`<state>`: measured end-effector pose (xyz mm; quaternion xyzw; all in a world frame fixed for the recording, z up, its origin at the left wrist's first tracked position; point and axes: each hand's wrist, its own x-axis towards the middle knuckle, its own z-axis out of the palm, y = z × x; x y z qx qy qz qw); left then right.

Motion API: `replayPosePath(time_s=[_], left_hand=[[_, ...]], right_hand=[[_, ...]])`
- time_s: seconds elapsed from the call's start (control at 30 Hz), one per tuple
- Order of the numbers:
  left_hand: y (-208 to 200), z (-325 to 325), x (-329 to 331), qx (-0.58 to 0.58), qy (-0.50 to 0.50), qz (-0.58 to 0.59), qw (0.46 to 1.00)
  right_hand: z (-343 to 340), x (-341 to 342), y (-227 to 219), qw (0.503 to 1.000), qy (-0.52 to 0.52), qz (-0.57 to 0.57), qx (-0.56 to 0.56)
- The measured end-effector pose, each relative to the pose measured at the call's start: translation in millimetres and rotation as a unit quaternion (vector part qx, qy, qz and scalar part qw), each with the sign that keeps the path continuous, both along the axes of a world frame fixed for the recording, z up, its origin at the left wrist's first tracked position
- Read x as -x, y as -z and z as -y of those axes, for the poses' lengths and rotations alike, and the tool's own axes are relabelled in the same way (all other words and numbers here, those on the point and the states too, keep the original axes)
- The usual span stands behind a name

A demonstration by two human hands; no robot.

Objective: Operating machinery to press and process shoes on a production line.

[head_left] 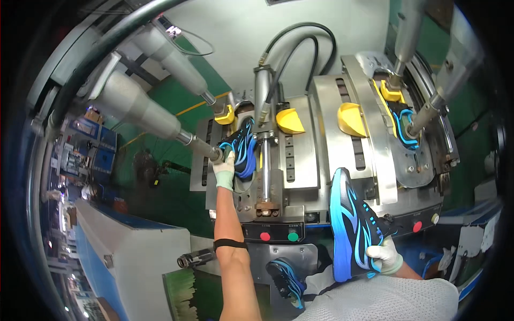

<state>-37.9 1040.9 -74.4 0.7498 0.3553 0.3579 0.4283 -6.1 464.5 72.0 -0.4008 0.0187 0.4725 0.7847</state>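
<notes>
My right hand (385, 258) is clamped round the heel end of a blue-and-black shoe (353, 230), near right, sole facing left. My left hand (224, 170) is up at the far-left shoe (246, 155); can't tell if it's actually gripping. What bugs me: the metal rod (205, 150) ends right by those fingers, so any push could pinch them. Loose right grip? Shoe could drop.
</notes>
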Motion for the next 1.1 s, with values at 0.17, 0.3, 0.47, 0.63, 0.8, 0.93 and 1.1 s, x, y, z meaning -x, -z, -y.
replayPosePath(time_s=[0.17,0.3,0.47,0.63,0.8,0.93,1.1], left_hand=[[-34,13,52,0.133,-0.049,-0.021,0.990],[-106,107,117,0.075,-0.025,0.072,0.994],[-102,205,270,0.128,-0.126,0.184,0.966],[-90,312,386,0.160,-0.248,0.093,0.951],[-46,384,436,0.209,-0.337,-0.009,0.918],[-19,453,462,0.233,-0.436,-0.068,0.867],[73,519,463,0.246,-0.401,-0.173,0.865]], right_hand=[[-21,5,-16,0.998,-0.023,0.051,0.035],[-74,5,-29,0.998,-0.027,0.047,0.026],[-226,-1,-38,0.978,-0.189,0.090,0.006],[-407,-28,6,0.936,-0.284,0.172,0.120],[-515,-134,158,0.900,-0.027,0.324,0.290],[-537,-67,120,0.724,-0.099,0.531,0.429],[-557,-93,165,0.714,-0.128,0.526,0.443]])
